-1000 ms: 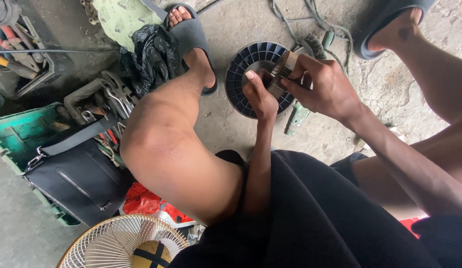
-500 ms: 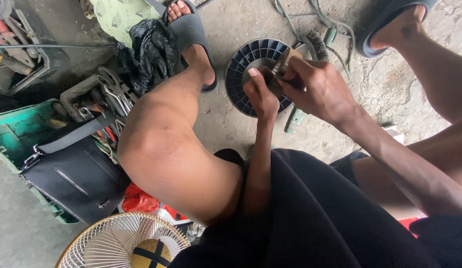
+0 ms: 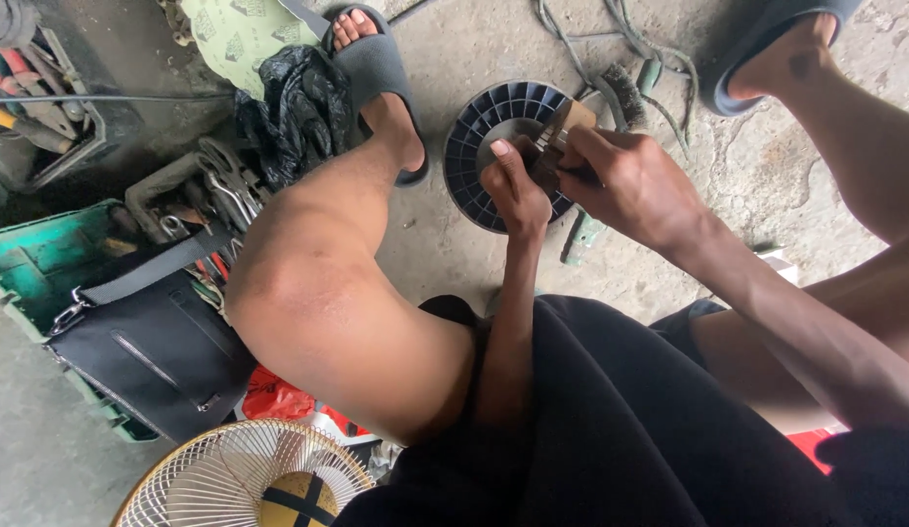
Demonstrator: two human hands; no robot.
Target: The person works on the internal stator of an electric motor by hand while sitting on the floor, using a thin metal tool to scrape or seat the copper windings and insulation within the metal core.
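Observation:
A round dark blue plastic fan housing (image 3: 494, 127) with radial ribs lies on the concrete floor between my feet. My left hand (image 3: 516, 187) reaches between my knees and is closed on a small part at the housing's centre. My right hand (image 3: 635, 181) grips a brown, tan-tipped tool (image 3: 570, 123) and presses it onto the same spot. The part under my fingers is hidden.
A wire brush (image 3: 620, 93) and cords lie beyond the housing. A green toolbox (image 3: 35, 249) with wrenches (image 3: 215, 190), a black bag (image 3: 147, 351) and a black rag (image 3: 298, 102) sit to the left. A cream fan grille (image 3: 245, 478) lies near the bottom left.
The view has shifted slightly. Both hands stay on the housing's centre, and the right hand with its tool has moved only slightly.

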